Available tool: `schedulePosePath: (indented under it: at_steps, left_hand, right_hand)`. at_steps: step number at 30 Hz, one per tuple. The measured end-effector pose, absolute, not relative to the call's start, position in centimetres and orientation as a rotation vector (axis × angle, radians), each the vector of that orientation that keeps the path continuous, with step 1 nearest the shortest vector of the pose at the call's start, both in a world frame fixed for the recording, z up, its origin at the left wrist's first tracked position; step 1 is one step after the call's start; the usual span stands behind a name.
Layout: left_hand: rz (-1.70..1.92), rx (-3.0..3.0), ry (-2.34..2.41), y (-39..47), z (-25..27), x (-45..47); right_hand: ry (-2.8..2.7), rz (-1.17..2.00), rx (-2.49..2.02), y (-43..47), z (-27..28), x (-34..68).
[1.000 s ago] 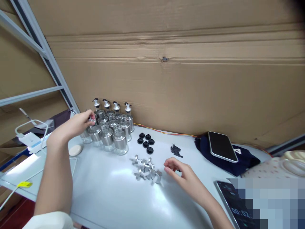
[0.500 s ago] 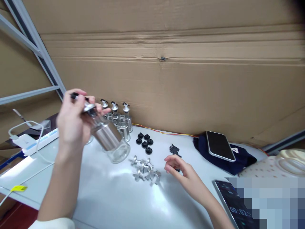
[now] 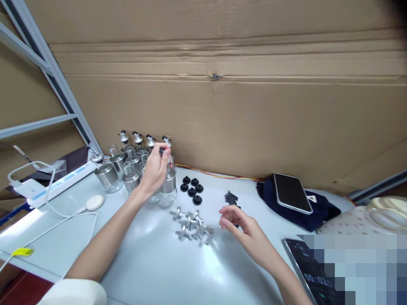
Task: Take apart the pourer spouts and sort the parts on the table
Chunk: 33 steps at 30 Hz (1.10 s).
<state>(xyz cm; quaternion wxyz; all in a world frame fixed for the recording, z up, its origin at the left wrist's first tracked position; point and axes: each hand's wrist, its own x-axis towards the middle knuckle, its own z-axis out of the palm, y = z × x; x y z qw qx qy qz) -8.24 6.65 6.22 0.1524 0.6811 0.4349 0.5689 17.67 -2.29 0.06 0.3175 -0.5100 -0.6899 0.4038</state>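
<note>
Head view. Far left of the bench [image 3: 159, 262]: white plastic power strip [image 3: 63, 183]; nearer, a smooth, round white puck [image 3: 95, 202] on a cable. Next, clear glass bottles [image 3: 131, 180], cylindrical, grouped close, sleeved in brushed metal. Back row fitted with silver pourers [image 3: 137, 137] with black levers; several others show bare glass necks.

Left hand [image 3: 154, 168]: grip narrow, thumb and fingers pinched about the top of the right-front bottle [image 3: 168, 186], a black tip [image 3: 161, 151] poking out between them. That bottle roughly upright; cannot tell if its base touches the bench.

Just right: six black stoppers [image 3: 191, 191], round and stepped, loosely clustered. Nearer the person, a heap of silver fittings [image 3: 192, 228], shiny, disc-ended, overlapping.

Right hand [image 3: 240, 224]: fingers half-curled, small gap between thumb and fingertips, palm hidden. Slim black sticks [image 3: 231, 197] just beyond, partly covered by it.

Far right: wrinkled navy cloth [image 3: 267, 197] under a flat, glossy phone [image 3: 292, 192]. Creased brown cardboard [image 3: 190, 114] spans the back.
</note>
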Motion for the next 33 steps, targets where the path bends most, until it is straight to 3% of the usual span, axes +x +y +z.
schedulePosePath:
  at_steps: [7,18,20,24,26,29,33]
  left_hand:
    - [1.277,2.061,1.285,7.7,5.4,-10.1]
    - [0.732,2.347,1.360,5.4,10.4,-14.1]
    - [0.866,2.289,1.339,5.1,11.1,-15.3]
    - [2.022,1.901,1.434,5.1,11.7,-20.2]
    - [2.223,1.629,1.707,5.1,11.3,-23.0]
    - [1.744,1.414,2.050,5.3,9.6,-25.9]
    - [1.357,1.452,2.029,6.4,7.5,-26.4]
  right_hand:
    - [-1.844,1.055,-1.367,-2.3,0.2,17.6]
    - [-1.850,1.037,-1.396,-2.5,-0.1,17.9]
    - [-1.846,1.018,-1.405,-2.4,-0.1,17.9]
    - [-1.835,0.958,-1.402,-2.0,-0.2,18.0]
    - [-1.843,0.935,-1.398,-1.9,-0.2,18.0]
    - [-1.866,0.923,-1.403,-1.9,-0.2,17.9]
    - [-1.891,0.874,-1.389,-1.9,-0.6,17.9]
